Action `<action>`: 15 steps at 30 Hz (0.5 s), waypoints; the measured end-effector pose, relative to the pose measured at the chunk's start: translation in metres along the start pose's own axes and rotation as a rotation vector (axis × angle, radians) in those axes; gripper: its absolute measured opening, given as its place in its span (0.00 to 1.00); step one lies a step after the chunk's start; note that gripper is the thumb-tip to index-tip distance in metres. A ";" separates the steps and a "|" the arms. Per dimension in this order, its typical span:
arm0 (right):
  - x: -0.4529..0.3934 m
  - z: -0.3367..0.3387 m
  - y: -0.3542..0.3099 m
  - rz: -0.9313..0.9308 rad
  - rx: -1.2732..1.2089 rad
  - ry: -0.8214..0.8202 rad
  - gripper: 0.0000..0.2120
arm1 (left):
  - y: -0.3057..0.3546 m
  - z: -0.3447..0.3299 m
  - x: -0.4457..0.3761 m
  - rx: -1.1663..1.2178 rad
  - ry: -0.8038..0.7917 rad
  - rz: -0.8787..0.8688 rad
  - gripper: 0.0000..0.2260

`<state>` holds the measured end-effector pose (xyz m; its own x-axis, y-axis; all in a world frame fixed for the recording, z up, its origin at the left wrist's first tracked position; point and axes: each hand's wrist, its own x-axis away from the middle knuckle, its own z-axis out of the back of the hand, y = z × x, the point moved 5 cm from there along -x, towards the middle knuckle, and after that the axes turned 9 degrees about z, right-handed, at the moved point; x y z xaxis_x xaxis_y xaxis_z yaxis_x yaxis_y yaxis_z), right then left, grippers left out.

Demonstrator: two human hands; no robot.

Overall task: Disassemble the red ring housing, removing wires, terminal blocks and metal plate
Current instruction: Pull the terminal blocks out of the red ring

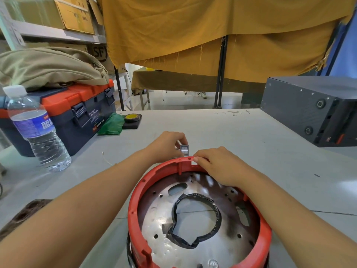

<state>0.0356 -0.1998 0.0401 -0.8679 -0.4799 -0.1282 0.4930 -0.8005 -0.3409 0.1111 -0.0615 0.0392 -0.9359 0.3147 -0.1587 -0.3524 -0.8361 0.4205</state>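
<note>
Left hand (167, 145) pinches small grey block (184, 149) outside red ring housing (135, 200) far rim; right hand (218, 166) grips rim (steadying). Risk: block jams or housing tips on surface (241, 136).

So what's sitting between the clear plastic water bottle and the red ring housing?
Only the person's left forearm over bare grey table, in the head view.

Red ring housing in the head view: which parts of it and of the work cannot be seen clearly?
- Red ring housing: near rim cut off by the bottom edge.
- Small grey part: left hand pinches it; too small to identify.
- Far rim notch: right hand covers it.
- Metal plate fasteners: blurred by glare.
</note>
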 end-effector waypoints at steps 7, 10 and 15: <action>-0.001 0.000 0.000 0.003 0.007 0.002 0.16 | -0.006 -0.012 -0.011 -0.174 -0.032 -0.012 0.12; -0.001 -0.001 0.001 0.008 0.009 0.006 0.16 | -0.009 -0.014 -0.012 -0.226 -0.045 -0.007 0.15; -0.002 -0.001 0.001 0.015 0.000 0.011 0.16 | -0.011 -0.007 -0.006 -0.101 -0.009 -0.002 0.18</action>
<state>0.0376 -0.1990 0.0396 -0.8611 -0.4877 -0.1436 0.5058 -0.7932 -0.3391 0.1207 -0.0569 0.0293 -0.9352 0.3199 -0.1515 -0.3529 -0.8765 0.3274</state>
